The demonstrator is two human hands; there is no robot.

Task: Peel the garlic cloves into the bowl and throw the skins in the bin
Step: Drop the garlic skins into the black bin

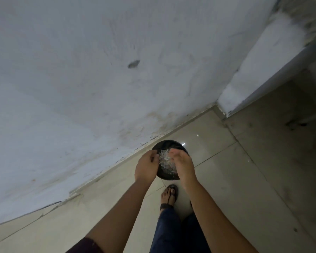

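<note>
A round black bin (167, 144) stands on the tiled floor against the wall. Both my hands are held over its mouth. Between them is a loose heap of pale, papery garlic skins (166, 159). My left hand (146, 166) is on the left of the heap with its fingers curled in against the skins. My right hand (182, 164) cups the heap from the right, fingers bent round it. No bowl and no garlic cloves are in view.
A white, stained wall (98, 79) runs diagonally behind the bin. A wall corner (244, 84) juts out at the right. Beige floor tiles (244, 170) spread to the right and front. My sandalled foot (169, 195) stands just before the bin.
</note>
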